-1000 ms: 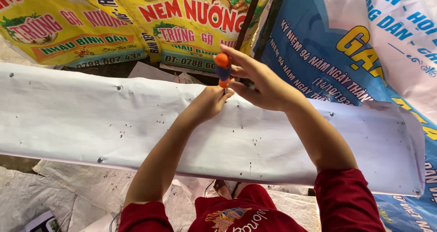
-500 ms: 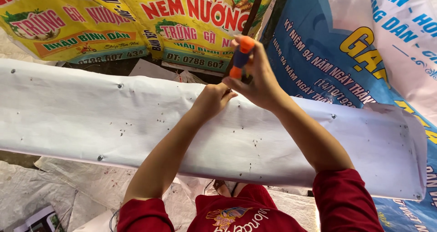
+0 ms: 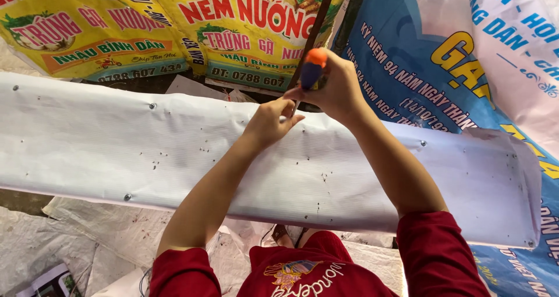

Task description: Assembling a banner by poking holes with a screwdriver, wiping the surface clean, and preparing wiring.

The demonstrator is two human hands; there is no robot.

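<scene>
Right grip: right hand [image 3: 338,90] clamped around one screwdriver [image 3: 311,70], orange-capped blue handle.
Left grip: left hand [image 3: 273,119], fingertips pinched together at the screwdriver tip; contents cannot be told.
Change: handle has swung from tilted towards upright over one second; tip stays put, so driving looks underway.
Location: upper edge of one white panel [image 3: 116,151].
Count: five screw heads visible.
</scene>
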